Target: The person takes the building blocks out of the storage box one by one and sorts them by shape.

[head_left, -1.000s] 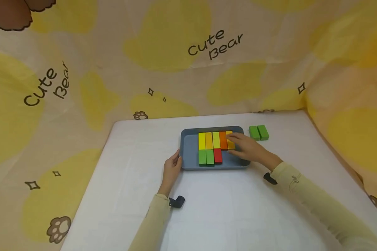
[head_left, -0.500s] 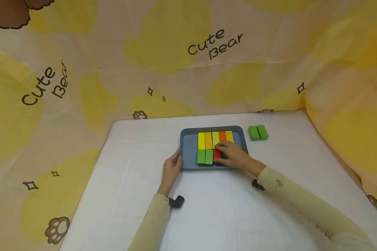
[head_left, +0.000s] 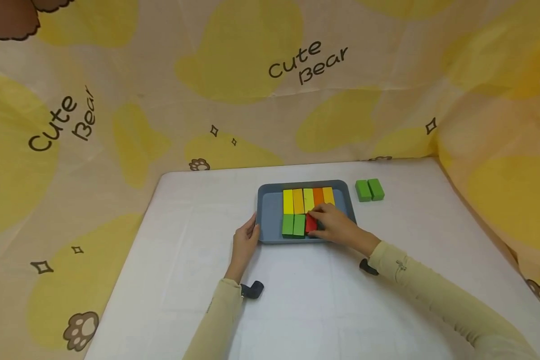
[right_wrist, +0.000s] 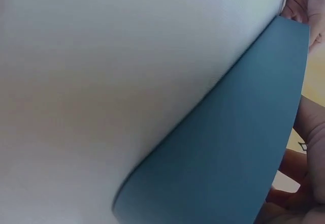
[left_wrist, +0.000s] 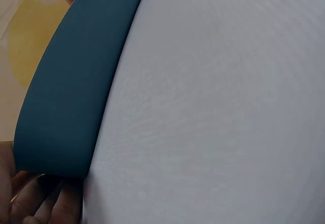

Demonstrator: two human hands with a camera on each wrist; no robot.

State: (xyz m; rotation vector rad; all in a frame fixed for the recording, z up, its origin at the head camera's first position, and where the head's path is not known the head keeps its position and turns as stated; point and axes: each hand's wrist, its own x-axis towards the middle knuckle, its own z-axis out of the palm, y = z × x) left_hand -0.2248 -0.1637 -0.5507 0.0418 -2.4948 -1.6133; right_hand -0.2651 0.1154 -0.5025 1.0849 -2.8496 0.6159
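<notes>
A blue-grey tray [head_left: 270, 212] lies on the white table. My left hand [head_left: 244, 245] holds its left side near the front corner, the thumb at the rim. In the left wrist view, fingers [left_wrist: 66, 203] curl beside the tray wall [left_wrist: 66, 92]. Over the tray, my right hand [head_left: 340, 226] pinches a red block [head_left: 311, 223] between thumb and fingers. Left of it stand two green blocks [head_left: 293, 225] side by side. Behind them runs a row of yellow and orange blocks [head_left: 298, 201], its right part partly covered by the right hand.
Two more green blocks [head_left: 369, 190] lie on the table just right of the tray's back corner. A patterned yellow cloth [head_left: 252, 120] rises behind and beside the white tabletop [head_left: 198, 210].
My right hand has come left and toward me, from the right end of the back row to the red block, which it now pinches. The left hand stays at the tray.
</notes>
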